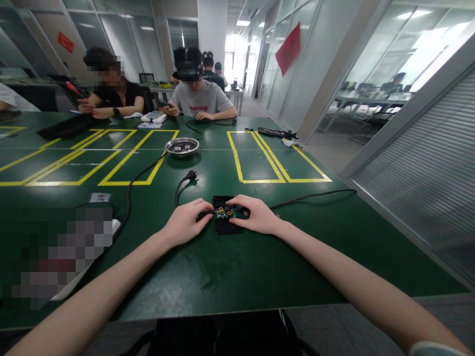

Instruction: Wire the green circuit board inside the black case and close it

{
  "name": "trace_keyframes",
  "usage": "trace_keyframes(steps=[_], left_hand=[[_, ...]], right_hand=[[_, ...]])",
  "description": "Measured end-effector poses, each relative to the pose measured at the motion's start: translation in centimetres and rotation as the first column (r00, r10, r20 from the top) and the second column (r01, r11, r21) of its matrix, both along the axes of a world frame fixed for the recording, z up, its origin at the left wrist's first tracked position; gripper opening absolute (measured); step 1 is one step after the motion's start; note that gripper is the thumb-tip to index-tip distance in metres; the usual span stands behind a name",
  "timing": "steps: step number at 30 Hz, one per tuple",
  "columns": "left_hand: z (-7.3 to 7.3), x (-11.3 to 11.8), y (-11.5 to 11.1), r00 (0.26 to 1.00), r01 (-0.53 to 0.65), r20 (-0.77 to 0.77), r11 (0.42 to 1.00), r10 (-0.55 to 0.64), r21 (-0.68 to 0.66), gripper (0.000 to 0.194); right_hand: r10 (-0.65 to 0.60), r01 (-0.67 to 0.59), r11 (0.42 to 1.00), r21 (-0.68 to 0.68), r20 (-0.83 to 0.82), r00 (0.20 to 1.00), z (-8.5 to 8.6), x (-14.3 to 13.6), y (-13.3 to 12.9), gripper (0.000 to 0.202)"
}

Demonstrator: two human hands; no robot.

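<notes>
A small green circuit board [225, 214] with coils and coloured wires lies in front of me, between two black plastic case halves, the upper one [221, 199] behind it and the lower one [227, 227] before it. My left hand [188, 220] is closed, with thumb and fingers pinching the black cable [205, 214] at the board's left end. Curved around the right end is my right hand [257, 213], its thumb and fingertips gripping the board's edges. A second black cable [311, 199] runs out to the right from behind that hand. A black plug [191, 175] lies beyond my left hand.
A metal bowl [181, 147] with small metal parts stands farther back on the green table [200, 287]. Yellow tape [260, 181] marks rectangles. A black tool-like object [276, 133] lies back right. A pixelated white-edged object [74, 262] lies left. Two people sit across.
</notes>
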State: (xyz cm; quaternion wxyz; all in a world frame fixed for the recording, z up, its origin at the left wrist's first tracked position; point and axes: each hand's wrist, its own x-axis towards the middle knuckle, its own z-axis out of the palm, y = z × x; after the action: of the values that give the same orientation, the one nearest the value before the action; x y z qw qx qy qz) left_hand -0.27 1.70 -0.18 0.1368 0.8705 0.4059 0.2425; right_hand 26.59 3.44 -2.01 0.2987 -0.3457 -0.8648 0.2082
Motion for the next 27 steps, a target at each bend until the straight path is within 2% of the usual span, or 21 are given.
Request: trace_keyframes(steps=[7, 10, 12, 17, 22, 27], left_hand=[[0.1, 0.0, 0.1, 0.997, -0.024, 0.069, 1.000, 0.025, -0.017, 0.017], [0.4, 0.1, -0.1, 0.984, -0.008, 0.178, 0.998, 0.018, -0.056, 0.019], [0.7, 0.1, -0.3, 0.976, 0.025, 0.218, 0.997, -0.007, -0.078, 0.019], [0.9, -0.1, -0.8, 0.981, 0.123, 0.159, 0.989, -0.110, -0.076, 0.016], [0.4, -0.1, -0.7, 0.984, 0.149, 0.109, 0.984, -0.139, -0.094, 0.015], [-0.1, -0.1, -0.5, 0.994, 0.065, 0.090, 0.994, -0.058, -0.084, 0.017]], right_hand=[[-0.009, 0.009, 1.000, 0.005, -0.037, 0.999, 0.5, 0.6, 0.0, 0.044], [-0.068, 0.069, 0.995, 0.074, -0.016, 0.998, 0.9, 1.6, 0.4, 0.025], [-0.044, 0.043, 0.994, 0.101, 0.010, 0.999, 1.2, 2.1, 0.6, 0.013], [0.149, -0.155, 0.985, 0.079, 0.080, 0.986, 1.7, 2.5, 0.1, 0.017], [0.158, -0.170, 0.983, 0.071, 0.146, 0.977, 1.8, 2.1, -0.3, 0.016], [0.087, -0.111, 0.987, 0.113, 0.202, 0.976, 1.2, 2.1, 0.2, 0.016]])
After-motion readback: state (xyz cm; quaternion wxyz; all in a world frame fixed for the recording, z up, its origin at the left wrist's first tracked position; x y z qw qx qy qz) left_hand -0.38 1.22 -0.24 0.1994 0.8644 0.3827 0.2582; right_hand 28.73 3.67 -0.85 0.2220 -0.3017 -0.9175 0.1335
